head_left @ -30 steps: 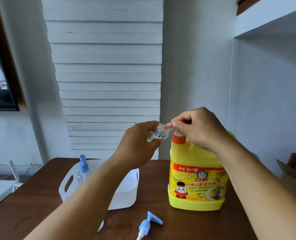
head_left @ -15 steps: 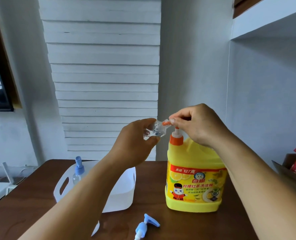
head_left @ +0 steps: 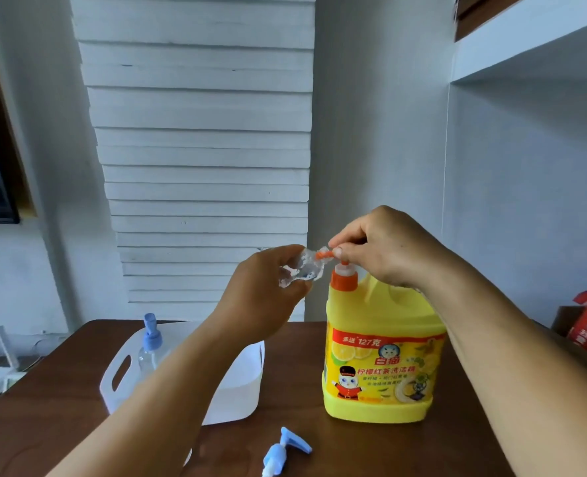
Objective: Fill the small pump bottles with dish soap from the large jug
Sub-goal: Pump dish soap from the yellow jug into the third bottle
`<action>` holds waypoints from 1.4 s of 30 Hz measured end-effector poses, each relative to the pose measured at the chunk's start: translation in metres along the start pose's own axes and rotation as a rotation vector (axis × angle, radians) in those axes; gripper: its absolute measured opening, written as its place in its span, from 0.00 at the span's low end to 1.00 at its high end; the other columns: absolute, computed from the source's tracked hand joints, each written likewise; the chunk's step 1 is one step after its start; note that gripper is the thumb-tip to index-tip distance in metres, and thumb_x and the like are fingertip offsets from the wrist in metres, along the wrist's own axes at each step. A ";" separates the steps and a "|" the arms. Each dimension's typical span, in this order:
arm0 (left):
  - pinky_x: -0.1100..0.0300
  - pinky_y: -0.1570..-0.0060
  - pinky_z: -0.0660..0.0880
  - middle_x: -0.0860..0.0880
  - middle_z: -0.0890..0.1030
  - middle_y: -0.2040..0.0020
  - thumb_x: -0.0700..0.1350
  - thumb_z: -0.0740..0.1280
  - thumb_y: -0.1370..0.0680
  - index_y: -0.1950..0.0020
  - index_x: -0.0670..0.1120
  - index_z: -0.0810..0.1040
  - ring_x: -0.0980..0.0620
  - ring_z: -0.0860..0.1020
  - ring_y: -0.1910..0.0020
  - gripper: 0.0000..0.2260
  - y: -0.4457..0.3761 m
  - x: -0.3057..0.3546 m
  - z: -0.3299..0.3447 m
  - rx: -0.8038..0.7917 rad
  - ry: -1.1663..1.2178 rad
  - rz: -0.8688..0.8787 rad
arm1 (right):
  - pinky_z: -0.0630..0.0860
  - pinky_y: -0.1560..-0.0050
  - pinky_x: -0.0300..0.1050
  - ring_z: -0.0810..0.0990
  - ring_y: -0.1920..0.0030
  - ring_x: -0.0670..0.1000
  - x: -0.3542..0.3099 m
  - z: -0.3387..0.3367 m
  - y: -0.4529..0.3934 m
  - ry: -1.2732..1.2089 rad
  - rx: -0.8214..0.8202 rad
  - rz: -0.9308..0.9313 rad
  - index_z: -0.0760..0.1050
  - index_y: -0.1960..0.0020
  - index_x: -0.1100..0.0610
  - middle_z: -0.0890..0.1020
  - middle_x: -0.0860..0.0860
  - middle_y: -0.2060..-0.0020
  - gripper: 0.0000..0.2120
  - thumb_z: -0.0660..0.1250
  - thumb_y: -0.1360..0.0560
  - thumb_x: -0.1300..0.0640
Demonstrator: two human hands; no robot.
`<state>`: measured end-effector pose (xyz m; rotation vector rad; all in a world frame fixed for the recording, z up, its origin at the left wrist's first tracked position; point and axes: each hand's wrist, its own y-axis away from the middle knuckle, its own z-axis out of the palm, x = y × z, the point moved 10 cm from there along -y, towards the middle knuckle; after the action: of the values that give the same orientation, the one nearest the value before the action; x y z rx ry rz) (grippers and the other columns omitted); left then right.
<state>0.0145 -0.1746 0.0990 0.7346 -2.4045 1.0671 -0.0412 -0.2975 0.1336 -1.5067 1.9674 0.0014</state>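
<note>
Two hands point(head_left: 264, 290) point(head_left: 385, 249) at jug pump point(head_left: 333, 257)

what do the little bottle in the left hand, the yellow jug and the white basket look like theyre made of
Small bottle: clear glossy plastic, probably; see-through with glints. Yellow jug: opaque moulded plastic, smooth with a slight sheen, under a printed label. White basket: matte white plastic, it seems; thin wall, cut-out handle.

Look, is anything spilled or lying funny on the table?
No spill shows. One oddity: a blue pump head lies on its side on the table, off its bottle. That fits the job: the left hand holds a small clear bottle at the yellow jug's orange pump.
</note>
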 end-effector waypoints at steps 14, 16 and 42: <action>0.75 0.64 0.67 0.59 0.78 0.59 0.45 0.68 0.26 0.45 0.52 0.79 0.64 0.75 0.62 0.10 -0.003 0.001 -0.003 0.014 -0.008 -0.005 | 0.67 0.66 0.32 0.76 0.64 0.40 0.002 -0.002 -0.001 -0.005 0.017 -0.003 0.82 0.47 0.50 0.81 0.44 0.58 0.09 0.67 0.26 0.53; 0.76 0.65 0.67 0.60 0.77 0.61 0.44 0.68 0.26 0.45 0.52 0.79 0.64 0.75 0.63 0.10 -0.001 -0.002 0.001 -0.004 -0.014 -0.010 | 0.66 0.67 0.32 0.77 0.66 0.39 0.004 0.004 0.000 -0.003 -0.002 0.007 0.82 0.48 0.51 0.82 0.45 0.59 0.08 0.67 0.26 0.54; 0.72 0.65 0.67 0.57 0.80 0.58 0.46 0.69 0.27 0.45 0.52 0.79 0.62 0.75 0.62 0.11 -0.003 0.001 -0.004 0.019 -0.032 -0.001 | 0.67 0.72 0.26 0.78 0.68 0.36 0.007 0.001 0.000 -0.050 0.035 0.003 0.81 0.47 0.50 0.79 0.41 0.62 0.09 0.67 0.25 0.53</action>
<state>0.0163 -0.1734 0.1034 0.7649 -2.4238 1.0866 -0.0419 -0.3033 0.1293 -1.4676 1.9210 0.0055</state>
